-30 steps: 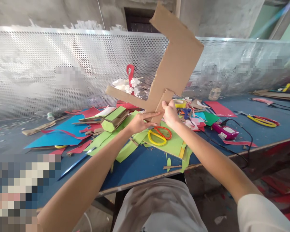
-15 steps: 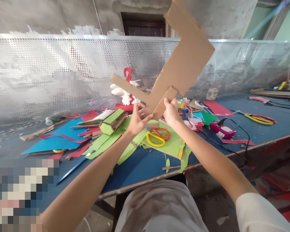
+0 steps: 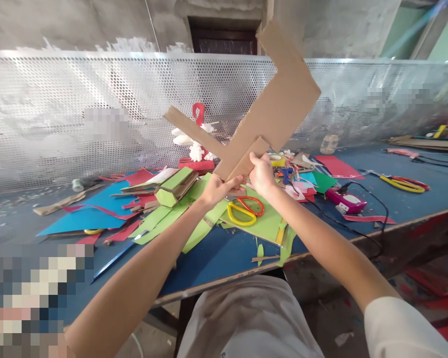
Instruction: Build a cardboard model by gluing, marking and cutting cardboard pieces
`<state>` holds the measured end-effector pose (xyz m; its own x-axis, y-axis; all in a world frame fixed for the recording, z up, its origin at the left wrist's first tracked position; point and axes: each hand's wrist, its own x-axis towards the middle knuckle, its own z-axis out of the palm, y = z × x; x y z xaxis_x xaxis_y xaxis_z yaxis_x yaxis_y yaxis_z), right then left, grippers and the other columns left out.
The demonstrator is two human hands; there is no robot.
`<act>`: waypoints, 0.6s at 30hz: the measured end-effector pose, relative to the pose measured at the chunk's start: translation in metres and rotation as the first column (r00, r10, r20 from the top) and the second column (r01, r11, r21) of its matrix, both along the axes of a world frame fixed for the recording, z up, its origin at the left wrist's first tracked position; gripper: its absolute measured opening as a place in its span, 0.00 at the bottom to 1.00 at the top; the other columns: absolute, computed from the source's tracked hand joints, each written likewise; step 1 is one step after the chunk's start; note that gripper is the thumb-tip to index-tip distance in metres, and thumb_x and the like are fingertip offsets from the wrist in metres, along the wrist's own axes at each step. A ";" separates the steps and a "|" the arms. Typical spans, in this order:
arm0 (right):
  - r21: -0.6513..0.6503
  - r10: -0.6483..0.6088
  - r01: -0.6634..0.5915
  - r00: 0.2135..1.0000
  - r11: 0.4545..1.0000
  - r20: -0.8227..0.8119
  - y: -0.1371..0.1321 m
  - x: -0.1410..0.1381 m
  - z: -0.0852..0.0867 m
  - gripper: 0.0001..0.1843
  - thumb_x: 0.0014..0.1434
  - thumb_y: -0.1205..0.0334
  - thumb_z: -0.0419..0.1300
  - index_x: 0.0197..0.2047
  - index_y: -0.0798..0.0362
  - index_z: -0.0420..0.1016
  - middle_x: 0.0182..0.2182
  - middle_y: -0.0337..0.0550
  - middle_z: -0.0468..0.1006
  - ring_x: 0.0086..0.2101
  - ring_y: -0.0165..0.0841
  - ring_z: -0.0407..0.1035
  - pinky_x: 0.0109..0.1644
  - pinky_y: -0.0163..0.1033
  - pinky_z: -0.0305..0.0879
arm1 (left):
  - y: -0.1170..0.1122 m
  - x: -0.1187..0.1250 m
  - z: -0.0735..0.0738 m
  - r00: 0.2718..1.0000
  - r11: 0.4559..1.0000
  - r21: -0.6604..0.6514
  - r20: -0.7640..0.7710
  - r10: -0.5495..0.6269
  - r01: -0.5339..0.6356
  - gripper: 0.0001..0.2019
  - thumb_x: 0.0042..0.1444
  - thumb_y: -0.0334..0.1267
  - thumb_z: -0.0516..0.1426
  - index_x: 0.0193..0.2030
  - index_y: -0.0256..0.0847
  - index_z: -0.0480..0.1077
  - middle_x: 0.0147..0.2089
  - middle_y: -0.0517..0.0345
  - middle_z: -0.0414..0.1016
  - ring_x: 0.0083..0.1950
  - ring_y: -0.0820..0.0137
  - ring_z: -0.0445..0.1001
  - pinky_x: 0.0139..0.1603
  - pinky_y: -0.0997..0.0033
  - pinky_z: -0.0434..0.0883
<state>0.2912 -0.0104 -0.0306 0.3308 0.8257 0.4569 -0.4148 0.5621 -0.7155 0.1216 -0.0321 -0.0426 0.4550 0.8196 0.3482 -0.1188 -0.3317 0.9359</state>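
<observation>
Both hands hold one cardboard cutout (image 3: pixel 280 107) up in the air near the middle of the frame, above the blue counter (image 3: pixel 224 253). The left hand (image 3: pixel 214 190) pinches the cutout's lowest corner from below, its grip closed on the edge with the thumb lying along the board. The right hand (image 3: pixel 262 175) is just beside it to the right, its grip closed on a narrow cardboard strip (image 3: pixel 248 159) that lies flat against the lower part of the cutout. From the two grips the board fans upward: a wide panel rises to the upper right of the frame, and a thin arm runs to the upper left, crossing in front of the perforated metal screen (image 3: pixel 97 104).

Directly under the hands, on the counter, lie scissors (image 3: pixel 244 209) with yellow and red handles on green paper sheets (image 3: pixel 269 221). A pink glue gun (image 3: pixel 345 201) lies to the right, well apart from the hands.
</observation>
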 end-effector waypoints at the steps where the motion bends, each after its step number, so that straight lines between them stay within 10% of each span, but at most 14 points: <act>1: 0.008 -0.017 0.017 1.000 1.000 0.008 0.000 0.002 0.001 0.28 0.57 0.43 0.74 0.49 0.41 0.63 0.52 0.43 0.84 0.59 0.46 0.79 0.66 0.61 0.79 | 0.001 -0.002 0.000 1.000 1.000 -0.013 0.000 -0.010 0.010 0.33 0.50 0.57 0.80 0.52 0.35 0.81 0.44 0.45 0.90 0.37 0.61 0.89 0.44 0.60 0.90; 7: 0.000 -0.144 0.144 0.989 0.990 0.044 0.001 0.006 0.000 0.32 0.61 0.25 0.68 0.51 0.40 0.66 0.57 0.46 0.83 0.65 0.48 0.75 0.67 0.61 0.78 | 0.006 -0.007 -0.005 0.997 0.988 -0.137 0.023 -0.073 0.075 0.34 0.48 0.54 0.82 0.53 0.33 0.82 0.47 0.41 0.91 0.39 0.62 0.90 0.46 0.63 0.91; 18: 0.031 -0.232 0.230 0.969 0.973 0.084 -0.001 0.001 -0.010 0.34 0.64 0.21 0.65 0.53 0.41 0.67 0.61 0.50 0.82 0.70 0.47 0.71 0.71 0.60 0.75 | 0.001 -0.007 -0.006 0.999 0.993 -0.111 -0.017 -0.048 0.045 0.39 0.42 0.63 0.82 0.50 0.32 0.83 0.45 0.39 0.91 0.38 0.61 0.90 0.42 0.67 0.89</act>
